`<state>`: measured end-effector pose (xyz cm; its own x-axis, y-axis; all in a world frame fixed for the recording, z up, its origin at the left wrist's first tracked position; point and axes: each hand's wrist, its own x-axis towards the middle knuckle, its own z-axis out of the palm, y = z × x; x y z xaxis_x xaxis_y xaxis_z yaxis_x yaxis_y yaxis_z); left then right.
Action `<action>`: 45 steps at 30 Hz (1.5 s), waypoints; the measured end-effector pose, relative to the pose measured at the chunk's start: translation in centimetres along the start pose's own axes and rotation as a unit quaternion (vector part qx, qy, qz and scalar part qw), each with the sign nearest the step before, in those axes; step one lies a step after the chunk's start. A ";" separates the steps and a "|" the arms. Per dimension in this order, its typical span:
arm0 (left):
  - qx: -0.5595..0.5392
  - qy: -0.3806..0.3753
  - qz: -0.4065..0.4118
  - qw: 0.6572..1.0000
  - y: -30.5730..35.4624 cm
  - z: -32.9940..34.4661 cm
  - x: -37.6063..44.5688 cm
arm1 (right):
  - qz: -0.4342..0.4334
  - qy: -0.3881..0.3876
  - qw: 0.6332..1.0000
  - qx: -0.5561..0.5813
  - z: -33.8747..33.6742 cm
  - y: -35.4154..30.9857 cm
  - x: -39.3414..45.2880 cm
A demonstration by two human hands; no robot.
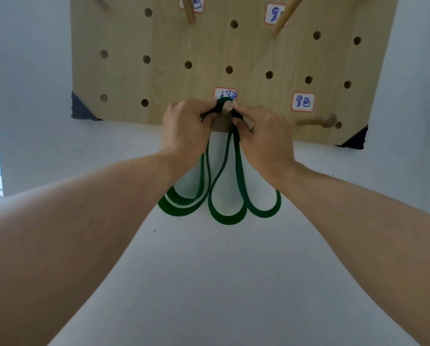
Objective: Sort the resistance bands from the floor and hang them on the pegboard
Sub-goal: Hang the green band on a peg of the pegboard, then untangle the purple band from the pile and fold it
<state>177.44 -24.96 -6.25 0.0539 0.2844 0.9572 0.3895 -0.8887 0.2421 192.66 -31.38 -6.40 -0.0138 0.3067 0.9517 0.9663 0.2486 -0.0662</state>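
Left hand: I am gripping the upper part of the green resistance bands [227, 216] with my left hand [184, 128], fingers curled round the dark bunched strands just left of the middle peg [227, 107].
Right hand: I am pinching the same bunch with my right hand [264, 136] just right of that peg, thumb and fingers curled round the strands.
Wall: I am looking at the pale wall [221, 283] spreading below and to both sides of the peg.
Pegboard: I am facing the wooden pegboard [159, 83], which is carrying the peg near its bottom edge; dark corner pieces are sitting at its lower left and lower right corners.
Bands: I am holding the top of the bundle looped over the peg, right at its rounded end, while several green loops are hanging well below the peg against the wall, between my forearms.
Other pegs: I am seeing a bare knobbed peg [327, 120] to the right of the middle peg, and two long pegs [189, 8] sticking out well above it.
Labels: I am seeing a handwritten label [225, 93] just above the peg, partly covered by the bands, and another label [303, 102] to the right of it, above the knobbed peg.
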 end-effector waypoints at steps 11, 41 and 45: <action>0.274 -0.197 0.036 0.941 2.5 -1.3 -0.7 | 0.079 -0.164 0.975 -0.128 -1.9 -3.0 0.3; 0.160 -0.521 -0.524 0.654 -5.5 -18.9 -64.6 | 0.238 -0.693 0.675 0.087 12.0 -19.8 -60.7; 0.150 -0.555 -0.590 0.567 -4.9 -19.3 -71.3 | 0.269 -0.724 0.628 0.092 12.7 -20.4 -66.8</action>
<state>153.89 -47.80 -72.63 0.0742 0.8162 -0.5730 0.8863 0.2094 0.4130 170.58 -45.32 -72.44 -0.0468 0.8729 -0.4857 0.8870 -0.1873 -0.4221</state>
